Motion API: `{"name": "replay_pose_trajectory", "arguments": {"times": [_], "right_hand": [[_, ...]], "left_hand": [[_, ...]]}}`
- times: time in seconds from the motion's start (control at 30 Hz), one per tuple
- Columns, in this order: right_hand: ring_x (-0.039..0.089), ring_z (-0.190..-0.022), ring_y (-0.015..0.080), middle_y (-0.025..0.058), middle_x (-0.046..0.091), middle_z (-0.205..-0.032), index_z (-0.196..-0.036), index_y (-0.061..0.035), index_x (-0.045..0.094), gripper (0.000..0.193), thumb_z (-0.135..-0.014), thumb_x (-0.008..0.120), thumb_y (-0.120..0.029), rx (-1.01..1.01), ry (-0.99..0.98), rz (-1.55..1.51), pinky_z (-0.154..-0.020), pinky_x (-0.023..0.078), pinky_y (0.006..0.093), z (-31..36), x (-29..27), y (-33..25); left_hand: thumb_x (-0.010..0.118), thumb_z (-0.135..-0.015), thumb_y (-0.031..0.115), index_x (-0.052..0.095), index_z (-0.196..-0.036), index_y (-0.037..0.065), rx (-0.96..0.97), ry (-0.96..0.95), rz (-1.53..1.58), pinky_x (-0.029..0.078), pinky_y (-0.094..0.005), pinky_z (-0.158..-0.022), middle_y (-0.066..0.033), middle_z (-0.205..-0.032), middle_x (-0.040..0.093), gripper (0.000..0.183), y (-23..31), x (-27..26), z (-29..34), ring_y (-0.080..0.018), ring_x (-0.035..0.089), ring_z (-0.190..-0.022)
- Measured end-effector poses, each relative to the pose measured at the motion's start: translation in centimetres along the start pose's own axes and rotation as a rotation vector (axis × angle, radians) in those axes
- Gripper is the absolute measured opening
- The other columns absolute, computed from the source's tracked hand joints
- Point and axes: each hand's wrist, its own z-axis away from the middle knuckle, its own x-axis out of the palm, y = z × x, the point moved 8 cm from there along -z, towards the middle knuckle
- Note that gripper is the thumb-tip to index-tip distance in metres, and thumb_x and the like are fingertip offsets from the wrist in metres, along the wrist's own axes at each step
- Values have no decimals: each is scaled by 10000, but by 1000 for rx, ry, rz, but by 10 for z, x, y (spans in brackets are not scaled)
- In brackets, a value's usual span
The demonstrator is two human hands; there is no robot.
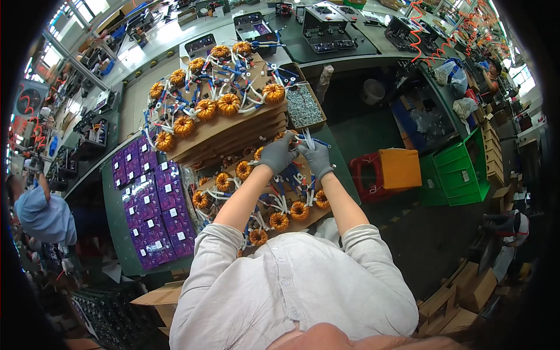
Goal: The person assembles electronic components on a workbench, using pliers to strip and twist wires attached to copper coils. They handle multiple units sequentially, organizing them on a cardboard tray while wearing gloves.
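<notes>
Grey gloves cover both hands, which work close together just right of the near right corner of the cardboard stack (245, 129). The right hand (316, 158) is closed on white and blue wire leads (308, 139), whose ends stick out above its fingers; the left hand (276, 154) curls beside it, and whether it grips anything cannot be told. Copper-wound coils (228, 104) with leads lie on top of the stack; more coils (279, 221) lie on its near side, beneath the forearms. Touching or just beside the stack's right end is a box (312, 124) of small metal parts. Left of the stack and nearer, purple labelled pieces (146, 201) lie in rows on the green surface (115, 204). Well right of the stack stands a green crate (461, 169).
</notes>
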Motion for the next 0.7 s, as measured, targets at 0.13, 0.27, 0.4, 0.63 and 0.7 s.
{"name": "replay_pose_trajectory", "arguments": {"times": [0.13, 0.27, 0.4, 0.63, 0.7], "right_hand": [[546, -706, 63, -1, 629, -801, -910, -3, 666, 160, -783, 685, -98, -1, -1, -36, -646, 460, 234, 13, 4, -10], [554, -699, 78, 8, 622, -798, -905, 1, 660, 152, -779, 681, -81, -7, -125, -39, -642, 462, 231, 13, 15, 6], [541, -696, 76, 6, 613, -766, -884, 11, 661, 191, -770, 710, -134, 54, -78, -5, -633, 452, 248, 23, 2, -22], [361, -379, 13, -67, 428, -549, -932, -54, 625, 288, -879, 598, -336, 19, 90, -241, -321, 233, 190, 53, -66, -87], [337, -375, 15, -70, 395, -541, -965, -53, 615, 319, -896, 562, -360, -24, 132, -179, -320, 230, 191, 65, -95, -89]], "left_hand": [[606, -799, 311, 625, -988, 147, 100, 54, -64, 485, -408, -745, -110, -945, 647, 251, -5, 18, -9, -302, 620, -870], [583, -789, 335, 635, -980, 167, 144, 69, -157, 483, -408, -707, -92, -879, 642, 259, -4, 30, -10, -291, 621, -837], [552, -814, 415, 645, -953, 155, 309, -95, -429, 456, -423, -699, -102, -843, 622, 309, 20, 29, 14, -290, 610, -811], [552, -819, 503, 549, -1188, 170, 316, 63, -432, 357, -449, -895, -108, -1029, 595, 496, 25, -8, 57, -295, 567, -983], [639, -792, 356, 623, -1113, 135, 293, 297, -194, 410, -389, -898, -119, -974, 639, 390, 12, -57, 79, -262, 601, -920]]}}
